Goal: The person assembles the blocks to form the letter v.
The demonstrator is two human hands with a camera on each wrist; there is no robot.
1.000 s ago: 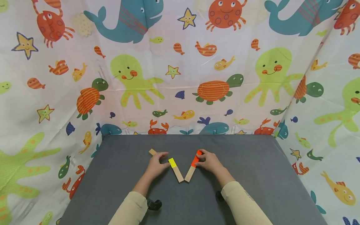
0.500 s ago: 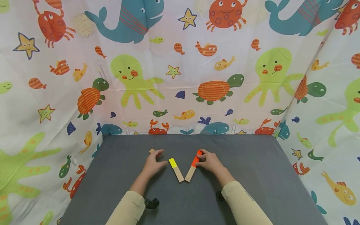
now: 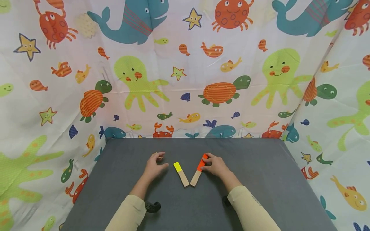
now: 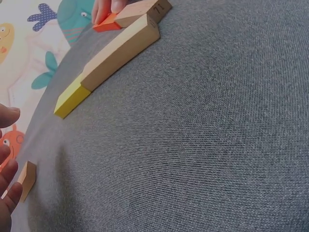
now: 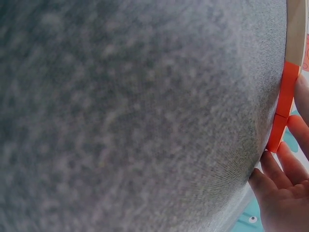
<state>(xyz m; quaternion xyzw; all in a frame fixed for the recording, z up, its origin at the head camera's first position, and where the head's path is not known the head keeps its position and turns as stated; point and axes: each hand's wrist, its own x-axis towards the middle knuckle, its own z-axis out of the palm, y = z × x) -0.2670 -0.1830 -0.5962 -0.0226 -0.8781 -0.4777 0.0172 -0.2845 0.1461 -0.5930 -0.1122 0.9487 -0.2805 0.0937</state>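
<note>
My left hand [image 3: 154, 166] is spread, thumb apart from fingers, above a plain wooden block [image 4: 27, 180] lying on the cloth; the head view shows only a sliver of that block between the fingers. To its right lies a yellow block [image 3: 177, 166] end to end with a bare wooden block [image 3: 183, 179]. My right hand [image 3: 216, 164] holds the orange blocks [image 3: 202, 162], thumb at the side and fingertips by the far end. A seam divides the orange length in the right wrist view. Another wooden block [image 3: 195, 178] continues it, completing a V shape.
A grey cloth-covered table [image 3: 254, 160] spreads under everything. Behind and beside it hangs a white curtain [image 3: 185, 93] printed with sea animals. Dark wrist devices [image 3: 152, 207] show below both hands.
My left hand has drawn away from the yellow block, leftward to the plain wooden block, and now covers most of it. My right hand and the V of blocks stay in place.
</note>
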